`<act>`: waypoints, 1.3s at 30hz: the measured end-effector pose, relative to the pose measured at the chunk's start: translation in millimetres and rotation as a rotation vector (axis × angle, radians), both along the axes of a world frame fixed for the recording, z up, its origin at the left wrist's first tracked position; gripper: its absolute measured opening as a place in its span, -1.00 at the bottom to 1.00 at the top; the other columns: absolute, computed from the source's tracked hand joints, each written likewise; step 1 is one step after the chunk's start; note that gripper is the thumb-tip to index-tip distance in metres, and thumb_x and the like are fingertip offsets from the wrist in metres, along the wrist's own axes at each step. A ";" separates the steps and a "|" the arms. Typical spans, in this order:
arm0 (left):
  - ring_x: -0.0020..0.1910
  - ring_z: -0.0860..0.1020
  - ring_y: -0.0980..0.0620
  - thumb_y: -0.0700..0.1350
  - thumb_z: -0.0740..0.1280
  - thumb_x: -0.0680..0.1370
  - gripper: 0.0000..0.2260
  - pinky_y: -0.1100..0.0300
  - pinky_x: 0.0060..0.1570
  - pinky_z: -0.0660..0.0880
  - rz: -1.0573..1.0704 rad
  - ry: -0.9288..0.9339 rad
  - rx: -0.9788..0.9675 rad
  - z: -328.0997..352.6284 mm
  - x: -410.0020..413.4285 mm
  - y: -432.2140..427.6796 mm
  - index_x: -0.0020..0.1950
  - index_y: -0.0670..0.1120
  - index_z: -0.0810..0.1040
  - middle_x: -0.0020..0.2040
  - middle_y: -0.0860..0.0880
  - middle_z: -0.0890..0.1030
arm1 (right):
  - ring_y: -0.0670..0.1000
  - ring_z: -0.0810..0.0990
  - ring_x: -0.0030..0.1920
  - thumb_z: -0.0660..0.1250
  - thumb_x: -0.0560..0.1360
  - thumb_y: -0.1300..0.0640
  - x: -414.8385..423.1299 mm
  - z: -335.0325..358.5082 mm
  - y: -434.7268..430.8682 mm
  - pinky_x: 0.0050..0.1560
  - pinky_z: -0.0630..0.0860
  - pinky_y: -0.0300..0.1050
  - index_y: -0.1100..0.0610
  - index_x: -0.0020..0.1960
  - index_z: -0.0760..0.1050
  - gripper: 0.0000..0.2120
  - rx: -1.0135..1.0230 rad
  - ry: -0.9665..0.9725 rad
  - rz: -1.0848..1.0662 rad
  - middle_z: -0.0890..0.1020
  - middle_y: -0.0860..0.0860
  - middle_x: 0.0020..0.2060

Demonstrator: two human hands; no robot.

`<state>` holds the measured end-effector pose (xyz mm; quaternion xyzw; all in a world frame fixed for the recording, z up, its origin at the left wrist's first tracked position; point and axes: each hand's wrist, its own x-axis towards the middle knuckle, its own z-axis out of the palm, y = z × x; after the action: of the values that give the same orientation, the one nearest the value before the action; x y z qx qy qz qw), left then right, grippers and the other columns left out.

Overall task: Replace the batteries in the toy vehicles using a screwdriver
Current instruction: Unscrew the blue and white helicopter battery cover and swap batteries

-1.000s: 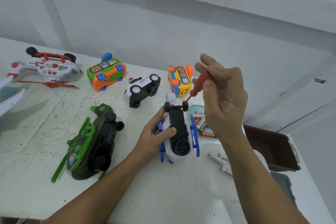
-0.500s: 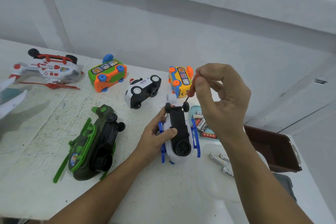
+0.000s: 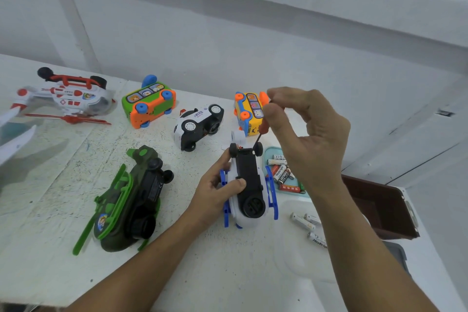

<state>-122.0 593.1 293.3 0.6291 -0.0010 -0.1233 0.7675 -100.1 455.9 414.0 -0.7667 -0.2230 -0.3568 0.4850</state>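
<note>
Left hand (image 3: pixel 215 192) grips upturned white-blue toy helicopter (image 3: pixel 249 180), centre-near. Right hand (image 3: pixel 306 134) pinches red screwdriver (image 3: pixel 264 125), tip at far end of black belly. Set shaft square on screw, press down, brace toy firmly. Batteries (image 3: pixel 279 173) just right.

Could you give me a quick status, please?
Left hand grips the upturned white-and-blue plastic toy vehicle. Right hand pinches the red-handled screwdriver, tip at its black underside. Nothing blocking.
</note>
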 end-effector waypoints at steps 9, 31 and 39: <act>0.17 0.60 -0.05 -0.03 0.41 0.37 -0.45 -0.02 0.08 0.62 -0.004 0.013 -0.012 5.1 -2.1 -0.1 0.26 0.40 0.37 0.30 0.04 0.47 | 0.09 0.61 -0.04 0.37 0.47 0.41 -1.9 -2.9 0.0 -0.21 0.63 -0.05 0.08 -0.01 0.54 -0.75 0.057 -0.021 0.000 0.48 -0.01 -0.05; 0.14 0.56 0.01 -0.01 0.43 0.39 -0.47 0.05 0.07 0.62 0.002 0.001 0.007 0.7 -0.5 -1.6 0.23 0.42 0.33 0.24 0.11 0.43 | -0.21 0.53 0.04 0.24 0.51 0.50 -5.2 -3.1 -3.2 -0.09 0.47 -0.40 0.16 0.08 0.54 -0.70 -0.024 -0.064 0.014 0.54 0.07 -0.06; -0.09 0.57 0.29 -0.28 0.28 0.58 -0.49 0.45 -0.26 0.54 0.013 -0.004 0.024 0.6 -1.1 -1.9 0.32 0.27 0.27 0.10 0.23 0.39 | 0.05 0.65 0.06 0.25 0.54 0.43 -8.7 3.3 0.5 -0.07 0.60 -0.09 0.07 -0.05 0.45 -0.75 0.212 0.188 0.228 0.62 0.15 0.12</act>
<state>-123.1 591.3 293.9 0.6386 0.0030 -0.1168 0.7606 -108.7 456.4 417.3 -0.7109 -0.2231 -0.2480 0.6192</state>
